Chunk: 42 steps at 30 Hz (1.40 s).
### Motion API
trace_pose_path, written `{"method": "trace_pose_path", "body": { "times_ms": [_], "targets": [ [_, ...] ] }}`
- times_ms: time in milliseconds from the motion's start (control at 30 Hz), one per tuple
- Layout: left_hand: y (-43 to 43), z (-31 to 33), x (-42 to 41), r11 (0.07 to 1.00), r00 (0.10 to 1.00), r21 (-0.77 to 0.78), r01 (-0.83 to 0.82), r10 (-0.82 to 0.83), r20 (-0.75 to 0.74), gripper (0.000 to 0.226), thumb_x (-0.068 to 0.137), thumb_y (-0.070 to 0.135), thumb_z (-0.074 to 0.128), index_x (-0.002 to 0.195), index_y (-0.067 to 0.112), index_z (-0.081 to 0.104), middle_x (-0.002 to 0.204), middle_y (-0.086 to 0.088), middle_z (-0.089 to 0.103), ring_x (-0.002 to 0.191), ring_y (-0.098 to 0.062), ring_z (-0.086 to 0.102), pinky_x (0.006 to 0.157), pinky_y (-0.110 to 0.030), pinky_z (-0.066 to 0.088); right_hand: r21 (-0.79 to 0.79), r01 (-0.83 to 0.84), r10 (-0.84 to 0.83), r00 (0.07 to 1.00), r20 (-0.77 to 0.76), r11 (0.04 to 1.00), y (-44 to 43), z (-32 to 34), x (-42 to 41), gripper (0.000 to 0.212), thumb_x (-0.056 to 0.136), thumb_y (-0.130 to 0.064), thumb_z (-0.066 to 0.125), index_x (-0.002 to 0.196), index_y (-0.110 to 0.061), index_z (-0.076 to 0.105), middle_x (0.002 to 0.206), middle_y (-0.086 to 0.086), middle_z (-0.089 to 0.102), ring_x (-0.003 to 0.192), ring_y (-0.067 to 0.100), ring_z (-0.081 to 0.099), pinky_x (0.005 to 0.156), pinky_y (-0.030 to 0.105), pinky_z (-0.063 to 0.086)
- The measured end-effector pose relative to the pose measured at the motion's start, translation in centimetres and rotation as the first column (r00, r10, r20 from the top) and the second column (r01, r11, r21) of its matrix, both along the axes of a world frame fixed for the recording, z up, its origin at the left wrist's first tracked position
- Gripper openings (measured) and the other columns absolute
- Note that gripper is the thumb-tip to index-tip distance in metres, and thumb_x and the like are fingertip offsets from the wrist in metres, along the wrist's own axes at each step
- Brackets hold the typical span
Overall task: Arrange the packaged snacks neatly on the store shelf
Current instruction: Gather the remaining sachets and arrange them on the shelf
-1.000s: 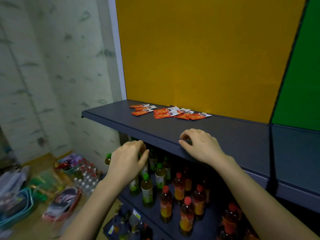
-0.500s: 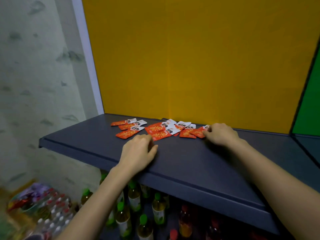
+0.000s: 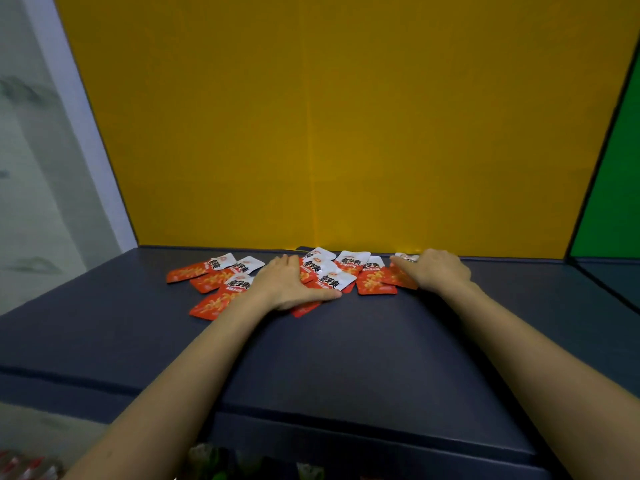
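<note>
Several small red-and-white snack packets [image 3: 348,270] lie loosely scattered and overlapping near the back of a dark grey shelf [image 3: 346,348], against a yellow panel. My left hand [image 3: 289,285] rests flat on the packets in the middle of the spread, fingers straight, thumb stretched to the right. My right hand [image 3: 433,270] lies over the rightmost packet [image 3: 398,278], fingers bent toward its white end. A further group of packets [image 3: 211,277] lies to the left of my left hand.
The yellow back panel [image 3: 346,133] rises right behind the packets, with a green panel [image 3: 613,188] at the right. A pale wall [image 3: 41,168] is at the left. Bottle tops [image 3: 221,462] show below the shelf's front edge.
Both hands moved from the shelf's front edge back onto the packets. The view has come closer and higher, so the lower shelf of bottles has dropped nearly out of sight.
</note>
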<state>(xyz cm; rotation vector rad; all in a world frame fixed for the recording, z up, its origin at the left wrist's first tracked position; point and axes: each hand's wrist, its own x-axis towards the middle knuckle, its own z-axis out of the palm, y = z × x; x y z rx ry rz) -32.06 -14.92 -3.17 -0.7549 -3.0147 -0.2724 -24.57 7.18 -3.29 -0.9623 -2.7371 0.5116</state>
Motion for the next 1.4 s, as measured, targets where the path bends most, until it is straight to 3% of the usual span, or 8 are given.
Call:
{"method": "trace_pose_path", "body": {
  "times_ms": [167,367,633,867,967,1067,1233,1400],
  "targets": [
    [0.3,0.6,-3.1,0.998,0.983,-0.032,0.045,-0.038,0.182,0.116,0.062,0.078,0.058,0.146,0.009,0.019,0.152,-0.011,0.028,0.138,-0.03,0.028,0.111,-0.042,0.03,-0.029,0.103,-0.103,0.995,-0.013,0.994,-1.3,-0.1,-1.2,0.089,0.078,-0.072,0.05,0.134,-0.004,0.042,0.141,0.014,0.044,0.134,0.033,0.034,0.098,0.042,0.04],
    [0.3,1.0,-5.1,0.999,0.985,0.024,0.029,-0.032,0.17,0.107,0.062,0.069,0.068,0.141,0.01,0.029,0.148,-0.011,0.033,0.136,-0.029,0.028,0.106,-0.042,0.032,0.032,0.114,-0.113,0.993,-0.013,0.993,-1.4,-0.7,-1.8,0.077,0.078,-0.064,0.057,0.128,-0.007,0.046,0.137,0.012,0.046,0.131,0.032,0.037,0.094,0.042,0.042],
    [0.8,0.8,-6.3,0.965,0.901,0.251,-0.07,-0.047,0.432,0.086,0.054,0.046,0.086,0.121,0.008,0.048,0.121,-0.007,0.059,0.101,-0.023,0.059,0.089,-0.037,0.051,-0.206,0.083,-0.098,0.993,-0.068,0.975,-0.9,-0.3,-1.5,0.045,0.077,-0.044,0.072,0.061,-0.019,0.039,0.078,0.004,0.052,0.074,0.021,0.049,0.05,0.025,0.03],
    [0.6,0.9,-6.2,0.878,0.863,0.466,-0.111,-0.147,0.483,0.038,0.062,0.024,0.086,0.083,0.012,0.057,0.09,-0.005,0.064,0.074,-0.017,0.06,0.064,-0.027,0.049,-0.281,0.102,-0.172,0.957,-0.235,0.954,0.0,-0.5,-1.1,0.046,0.081,-0.038,0.07,0.111,-0.005,0.057,0.115,0.014,0.063,0.104,0.031,0.059,0.075,0.033,0.043],
    [0.4,0.8,-6.3,0.841,0.867,0.528,-0.121,-0.169,0.468,0.032,0.064,0.018,0.085,0.071,0.015,0.054,0.084,-0.006,0.063,0.065,-0.014,0.058,0.059,-0.025,0.047,-0.485,-0.04,-0.174,0.906,-0.387,0.873,0.0,-0.2,-0.6,0.043,0.079,-0.031,0.073,0.11,-0.005,0.059,0.111,0.014,0.067,0.102,0.029,0.064,0.09,0.041,0.052],
    [0.2,0.8,-6.3,0.806,0.877,0.572,-0.149,-0.159,0.453,0.031,0.063,0.021,0.086,0.073,0.014,0.057,0.084,-0.006,0.065,0.071,-0.019,0.062,0.063,-0.027,0.049,-0.616,-0.192,-0.097,0.909,-0.405,0.764,-1.3,0.0,-0.3,0.034,0.082,-0.022,0.072,0.109,-0.008,0.057,0.105,0.012,0.067,0.09,0.024,0.066,0.084,0.037,0.053],
    [-0.2,0.6,-6.2,0.737,0.853,0.648,-0.192,-0.2,0.481,0.026,0.067,0.021,0.083,0.072,0.016,0.058,0.076,-0.003,0.064,0.065,-0.015,0.06,0.061,-0.024,0.049,-0.321,-0.049,-0.026,0.974,-0.225,0.946,-2.3,-1.4,-1.1,0.045,0.08,-0.038,0.07,0.11,-0.01,0.054,0.117,0.01,0.061,0.108,0.026,0.058,0.091,0.038,0.048],
    [-0.2,0.5,-5.8,0.696,0.833,0.685,-0.217,-0.233,0.501,0.021,0.07,0.022,0.081,0.076,0.017,0.062,0.082,-0.005,0.067,0.067,-0.015,0.062,0.062,-0.025,0.05,-0.108,0.006,-0.017,0.995,-0.099,0.994,-3.1,-1.6,-1.5,0.08,0.065,-0.064,0.071,0.12,-0.01,0.05,0.126,0.007,0.055,0.117,0.025,0.052,0.09,0.04,0.048]
  ]
}}
